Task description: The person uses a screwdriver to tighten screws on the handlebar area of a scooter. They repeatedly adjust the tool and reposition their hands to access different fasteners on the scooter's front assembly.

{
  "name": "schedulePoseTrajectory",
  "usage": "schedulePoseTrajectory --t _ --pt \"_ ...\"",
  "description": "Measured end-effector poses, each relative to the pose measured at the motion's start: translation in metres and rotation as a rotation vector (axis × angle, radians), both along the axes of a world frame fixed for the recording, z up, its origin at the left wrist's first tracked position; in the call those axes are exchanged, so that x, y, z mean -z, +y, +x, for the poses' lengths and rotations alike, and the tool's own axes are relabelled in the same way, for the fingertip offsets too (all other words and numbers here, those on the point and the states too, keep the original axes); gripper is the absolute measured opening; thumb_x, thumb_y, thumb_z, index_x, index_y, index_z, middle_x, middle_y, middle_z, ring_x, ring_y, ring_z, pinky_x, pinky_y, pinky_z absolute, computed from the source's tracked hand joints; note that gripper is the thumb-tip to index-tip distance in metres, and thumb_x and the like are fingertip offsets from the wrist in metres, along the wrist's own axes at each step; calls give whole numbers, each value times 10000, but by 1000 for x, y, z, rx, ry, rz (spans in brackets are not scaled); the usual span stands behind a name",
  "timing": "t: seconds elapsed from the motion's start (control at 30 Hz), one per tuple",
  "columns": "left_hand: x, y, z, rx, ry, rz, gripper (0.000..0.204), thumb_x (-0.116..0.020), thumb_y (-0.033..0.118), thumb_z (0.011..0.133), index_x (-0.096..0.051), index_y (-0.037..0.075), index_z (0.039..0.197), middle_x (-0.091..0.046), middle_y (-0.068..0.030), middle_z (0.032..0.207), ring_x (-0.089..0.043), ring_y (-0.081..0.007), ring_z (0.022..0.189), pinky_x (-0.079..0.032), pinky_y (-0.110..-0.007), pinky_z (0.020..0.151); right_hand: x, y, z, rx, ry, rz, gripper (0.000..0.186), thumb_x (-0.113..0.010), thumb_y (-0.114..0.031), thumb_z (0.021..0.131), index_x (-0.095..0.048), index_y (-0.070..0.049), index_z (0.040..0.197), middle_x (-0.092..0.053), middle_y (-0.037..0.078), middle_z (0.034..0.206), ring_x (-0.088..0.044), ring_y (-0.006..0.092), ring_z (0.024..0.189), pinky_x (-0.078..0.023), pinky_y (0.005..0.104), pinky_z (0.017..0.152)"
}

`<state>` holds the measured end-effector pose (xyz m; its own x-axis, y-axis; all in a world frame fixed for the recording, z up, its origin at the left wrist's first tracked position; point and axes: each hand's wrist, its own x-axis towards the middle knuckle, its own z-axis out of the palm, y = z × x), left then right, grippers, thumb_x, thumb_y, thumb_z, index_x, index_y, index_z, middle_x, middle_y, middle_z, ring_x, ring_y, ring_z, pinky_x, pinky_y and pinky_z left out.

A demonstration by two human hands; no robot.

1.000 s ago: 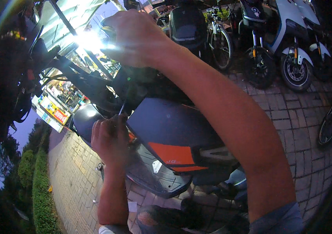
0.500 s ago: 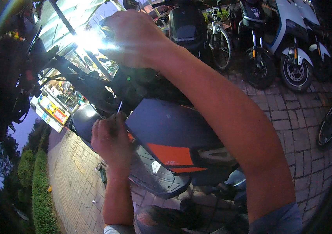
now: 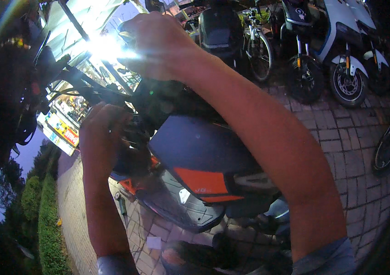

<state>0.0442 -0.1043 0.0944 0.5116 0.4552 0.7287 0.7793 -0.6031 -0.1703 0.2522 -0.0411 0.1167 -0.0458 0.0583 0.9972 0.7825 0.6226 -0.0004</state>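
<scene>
A dark scooter with a grey-blue and orange side panel (image 3: 190, 156) stands right below my hands. My right hand (image 3: 156, 46), raised at the top, is closed with its fingers curled; a dark rounded edge shows by the fingertips, but glare hides what it is. My left hand (image 3: 101, 123) is lower and to the left, beside the dark handlebar parts and cables (image 3: 89, 91). Its fingers curl inward, and what they hold is hidden in shadow. Under the panel is the grey ridged footboard (image 3: 190, 208).
Parked scooters (image 3: 341, 59) and a bicycle (image 3: 259, 50) line the far right. A green-bodied tool (image 3: 121, 203) and a pale sheet (image 3: 154, 243) lie on the brick paving (image 3: 360, 160). A hedge (image 3: 48, 220) runs at left. A bright lamp (image 3: 103, 48) glares behind my right hand.
My left hand has moved up and left from beside the panel to the handlebar area. The thin metal shaft seen at its fingers before is out of sight. My right hand stays almost still.
</scene>
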Motion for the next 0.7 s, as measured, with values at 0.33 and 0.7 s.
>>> schedulePoseTrajectory --t 0.33,0.7 --pt "-13 -1 9 23 52 -78 74 -646 99 814 -660 29 836 -628 -119 818 -624 -305 782 -476 -388 716 -2 2 0 -18 -3 -69 427 -600 -419 776 -684 -48 968 -672 186 972 -642 355 950 -494 480 832" --pt "46 -4 -17 -28 -53 149 118 -717 97 796 -654 25 865 -630 -125 809 -617 -297 732 -480 -371 666 0 11 -4 -30 13 27 437 -605 -405 775 -677 -38 1000 -660 186 994 -625 355 975 -465 489 873"
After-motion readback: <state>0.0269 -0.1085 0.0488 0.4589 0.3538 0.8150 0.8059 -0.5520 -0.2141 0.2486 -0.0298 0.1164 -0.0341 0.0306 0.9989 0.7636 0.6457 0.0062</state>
